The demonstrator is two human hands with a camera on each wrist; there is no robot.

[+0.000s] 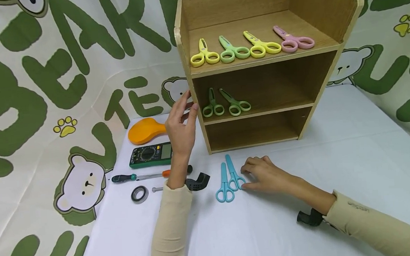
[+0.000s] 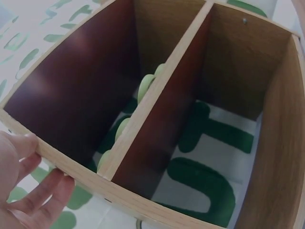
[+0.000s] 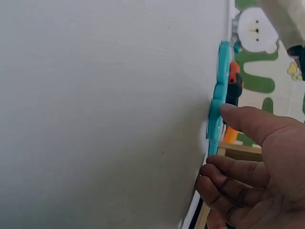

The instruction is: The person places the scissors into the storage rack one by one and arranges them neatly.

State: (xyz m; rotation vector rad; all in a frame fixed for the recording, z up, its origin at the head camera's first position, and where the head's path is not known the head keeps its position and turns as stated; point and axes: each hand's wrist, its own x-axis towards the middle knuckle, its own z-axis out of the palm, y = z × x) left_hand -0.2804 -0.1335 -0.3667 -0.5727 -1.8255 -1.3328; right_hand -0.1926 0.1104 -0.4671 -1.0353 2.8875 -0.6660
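Two blue scissors, one (image 1: 224, 187) nearer and one (image 1: 233, 173) beside it, lie side by side on the white table. My right hand (image 1: 265, 174) is at the handles of the right one, fingers loosely bent. In the right wrist view its thumb meets the blue scissors (image 3: 217, 112), which stay flat on the table. My left hand (image 1: 183, 125) rests against the left side of the wooden shelf (image 1: 257, 115). The left wrist view has its thumb at the front edge and its fingertips on the outer side of the panel (image 2: 81, 174).
Yellow scissors (image 1: 204, 55), light green scissors (image 1: 233, 50) and pink scissors (image 1: 293, 42) are on the top shelf. Green scissors (image 1: 235, 104) lie on the middle one. At left are an orange paddle-shaped object (image 1: 143, 131), a multimeter (image 1: 150, 155), a screwdriver (image 1: 123, 178) and a tape roll (image 1: 139, 194).
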